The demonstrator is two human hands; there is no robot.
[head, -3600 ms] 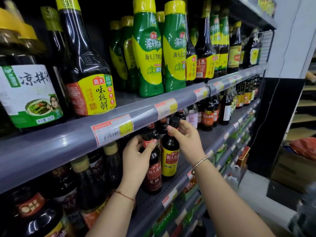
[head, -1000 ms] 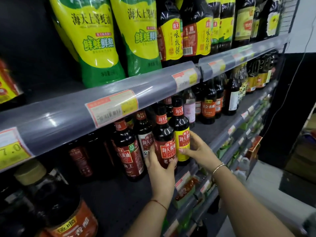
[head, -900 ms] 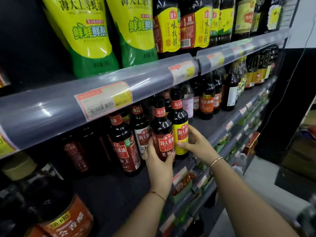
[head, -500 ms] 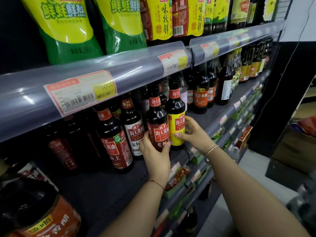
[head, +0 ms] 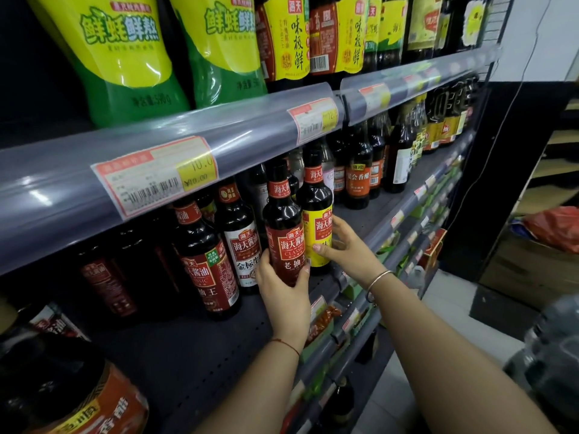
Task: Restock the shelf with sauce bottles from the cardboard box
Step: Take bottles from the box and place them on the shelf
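Fingers of the left hand are wrapped around the base of the red-label soy sauce bottle, thumb on its left flank. The right hand is curled against the yellow-label sauce bottle, fingertips pressed on the label's lower half. Both bottles are held upright, touching each other, close to the front lip of the middle shelf; whether their bases are fully seated cannot be told.

Trouble is judged likeliest at the tall necks: the price rail of the upper shelf hangs right at 12 o'clock above the caps, and a lift or tilt could knock them there. A sideways push toward 9 o'clock could topple the white-label bottle just beside. A base left over the lip could be tipped off.

Open room is seen at 7 o'clock, a bare stretch of perforated shelf, and at 3 o'clock before the vinegar bottles.
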